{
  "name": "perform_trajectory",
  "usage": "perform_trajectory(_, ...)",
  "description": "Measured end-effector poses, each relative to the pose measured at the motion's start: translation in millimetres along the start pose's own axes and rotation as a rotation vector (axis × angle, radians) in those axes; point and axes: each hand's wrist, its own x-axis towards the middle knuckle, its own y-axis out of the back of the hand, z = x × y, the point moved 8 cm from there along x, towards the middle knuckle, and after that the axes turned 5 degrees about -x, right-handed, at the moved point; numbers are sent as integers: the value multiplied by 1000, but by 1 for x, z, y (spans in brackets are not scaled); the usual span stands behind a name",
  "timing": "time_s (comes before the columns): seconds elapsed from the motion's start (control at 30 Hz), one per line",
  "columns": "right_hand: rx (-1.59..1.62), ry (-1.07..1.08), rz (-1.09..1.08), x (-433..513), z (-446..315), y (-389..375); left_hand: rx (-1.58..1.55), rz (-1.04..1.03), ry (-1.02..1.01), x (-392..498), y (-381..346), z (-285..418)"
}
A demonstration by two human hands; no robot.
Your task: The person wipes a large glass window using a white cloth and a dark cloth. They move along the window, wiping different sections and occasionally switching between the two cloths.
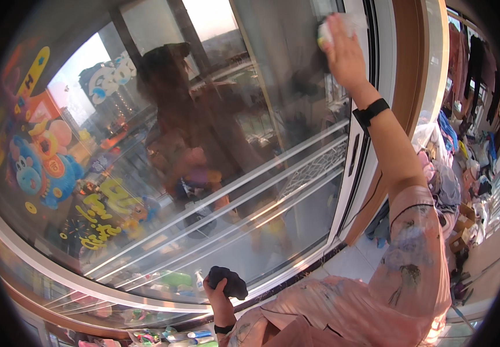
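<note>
High at the right, my right hand point(346, 56) lies flat against the glass pane point(293, 52) of a window or sliding door, near its white frame point(382, 65). Under its fingers is a white cloth point(356, 24), partly hidden by the hand. A dark band circles that wrist. My left hand point(220, 299) is low in the middle, gripping a bunched black cloth point(228, 283) just in front of the lower part of the pane. The glass mirrors a dark figure and a bright outdoor scene, and it looks hazy in places.
Colourful cartoon stickers point(44, 169) and yellow lettering decals point(98, 217) cover the pane's left side. A recessed handle point(354, 154) sits in the frame. Beyond the wooden trim point(408, 65) are piled clothes and bags point(445, 182) and hanging garments point(473, 65). Bottles point(189, 336) stand at the bottom.
</note>
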Motion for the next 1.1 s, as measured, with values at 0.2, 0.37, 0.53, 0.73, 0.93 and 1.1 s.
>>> perform_trajectory(0.2,262,-210,-21,-104,-120,13,-12,53,-22,-9,18,3)
perform_trajectory(0.37,549,410,-274,-132,-294,48,3,-13,-64,-3,-9,8)
perform_trajectory(0.53,177,210,-269,-96,-118,11,-12,16,-80,-3,-7,4)
perform_trajectory(0.73,139,-432,-91,-170,-18,10,50,77,-6,-13,5,-6)
perform_trajectory(0.93,606,-62,-500,-217,-227,14,68,-24,-21,-9,-45,7)
perform_trajectory(1.1,233,150,-276,-151,-148,15,54,-26,-79,-3,-52,20)
